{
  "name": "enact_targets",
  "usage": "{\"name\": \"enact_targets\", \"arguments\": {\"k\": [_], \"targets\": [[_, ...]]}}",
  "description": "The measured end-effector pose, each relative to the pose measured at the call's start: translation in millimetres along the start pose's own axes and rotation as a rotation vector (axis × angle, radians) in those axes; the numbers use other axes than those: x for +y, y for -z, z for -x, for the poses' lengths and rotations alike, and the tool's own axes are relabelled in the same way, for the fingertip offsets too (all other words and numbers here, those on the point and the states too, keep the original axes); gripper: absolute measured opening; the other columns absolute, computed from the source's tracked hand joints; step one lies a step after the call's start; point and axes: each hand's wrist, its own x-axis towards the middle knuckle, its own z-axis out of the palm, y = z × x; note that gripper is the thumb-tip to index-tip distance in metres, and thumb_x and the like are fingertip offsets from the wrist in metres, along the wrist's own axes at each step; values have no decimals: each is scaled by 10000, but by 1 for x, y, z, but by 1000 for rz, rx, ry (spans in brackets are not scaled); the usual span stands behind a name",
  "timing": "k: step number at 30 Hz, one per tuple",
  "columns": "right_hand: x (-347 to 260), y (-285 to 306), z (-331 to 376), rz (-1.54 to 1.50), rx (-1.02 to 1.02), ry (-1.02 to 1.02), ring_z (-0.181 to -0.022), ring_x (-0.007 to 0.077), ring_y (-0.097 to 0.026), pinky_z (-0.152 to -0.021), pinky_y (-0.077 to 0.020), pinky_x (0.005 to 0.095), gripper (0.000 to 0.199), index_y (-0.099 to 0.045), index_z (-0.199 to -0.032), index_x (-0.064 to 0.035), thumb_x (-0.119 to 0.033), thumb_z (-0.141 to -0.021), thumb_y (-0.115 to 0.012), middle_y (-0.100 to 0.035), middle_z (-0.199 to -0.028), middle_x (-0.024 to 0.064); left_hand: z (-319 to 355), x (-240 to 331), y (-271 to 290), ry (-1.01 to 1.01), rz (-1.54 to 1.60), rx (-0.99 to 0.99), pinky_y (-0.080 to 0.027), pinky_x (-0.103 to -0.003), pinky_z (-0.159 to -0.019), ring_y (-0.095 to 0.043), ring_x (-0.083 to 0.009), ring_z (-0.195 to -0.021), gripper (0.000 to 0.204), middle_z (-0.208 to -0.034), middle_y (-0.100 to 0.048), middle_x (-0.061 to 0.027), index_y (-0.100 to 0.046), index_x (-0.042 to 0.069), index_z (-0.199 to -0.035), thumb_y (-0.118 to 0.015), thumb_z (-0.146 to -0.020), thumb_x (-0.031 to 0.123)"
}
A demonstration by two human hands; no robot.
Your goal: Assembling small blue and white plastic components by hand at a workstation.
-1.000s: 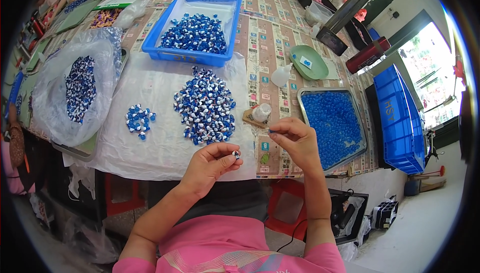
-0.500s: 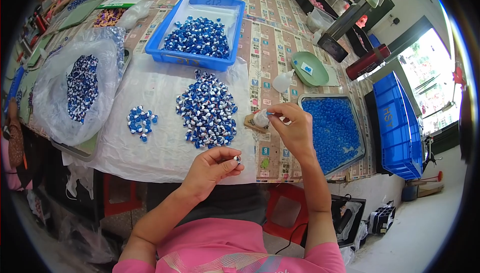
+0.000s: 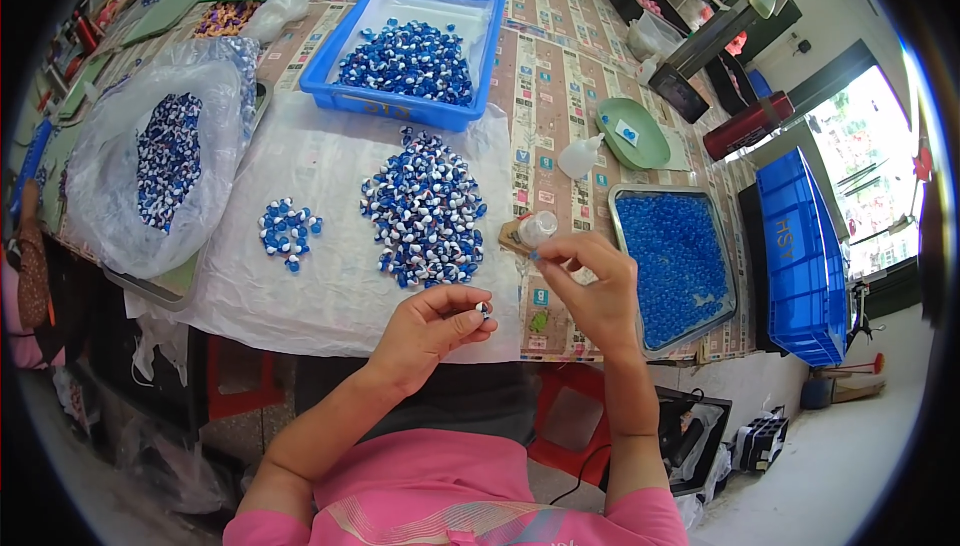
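Fingertips of the left hand (image 3: 432, 326) pinch a small blue-and-white piece (image 3: 483, 311) near the bench's (image 3: 560, 56) near edge. The right hand (image 3: 592, 286), fingers curled together, touches a small clear bottle (image 3: 537, 229) just beyond it. Farther left lies a heap of blue-and-white pieces (image 3: 425, 218) on white plastic sheet (image 3: 320, 276); right, a metal tray of blue beads (image 3: 668, 264).

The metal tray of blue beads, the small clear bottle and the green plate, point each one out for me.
metal tray (image 3: 722, 208), head view, right rim.
small clear bottle (image 3: 537, 228), head view, its body.
green plate (image 3: 650, 149), head view, bare surface.
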Motion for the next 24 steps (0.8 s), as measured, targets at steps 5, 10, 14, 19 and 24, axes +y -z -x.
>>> {"name": "enact_targets", "arguments": {"k": [5, 10, 14, 19, 24], "targets": [[-12, -10, 29, -206, -124, -68, -827, 140, -661, -692, -507, 257, 166, -729, -897, -30, 29, -743, -745, -712, -909, 64, -1, -1, 1, -11, -13, -20, -566, -315, -860, -673, -181, -955, 232, -1067, -662, -88, -610, -1, -1169, -607, -938, 13], [-12, -18, 37, -295, -193, -90, -834, 171, -665, -667, -513, 279, 171, -731, -912, -59, 4, -754, -739, -723, -901, 57, -1, -3, 1, -23, -28, -39, -567, -314, -859, -670, -177, -963, 232, -1079, -665, -94, -613, 2, -1168, -614, -938, 29], [-8, -22, 39, -284, -208, -103, -813, 149, -658, -698, -513, 262, 187, -728, -915, -27, 41, -742, -736, -704, -898, 77, -1, -4, 0, -38, -38, -65, -566, -307, -854, -673, -161, -941, 227, -1053, -676, -89, -635, -5, -1154, -632, -933, 50], [-6, -23, 41, -299, -231, -94, -797, 142, -656, -689, -513, 255, 194, -726, -904, -27, 66, -734, -727, -700, -899, 84, -1, -5, 2, -44, -54, -68, -570, -304, -841, -673, -157, -929, 228, -1049, -680, -92, -636, -7, -1154, -632, -931, 45], [-4, -20, 39, -385, -275, -185, -794, 133, -655, -692, -516, 254, 161, -716, -869, -12, 68, -731, -737, -695, -879, 80, 1, -5, 3, -46, -74, -42, -575, -323, -843, -677, -194, -938, 196, -1034, -684, -122, -634, 1, -1115, -636, -921, 23]]}}
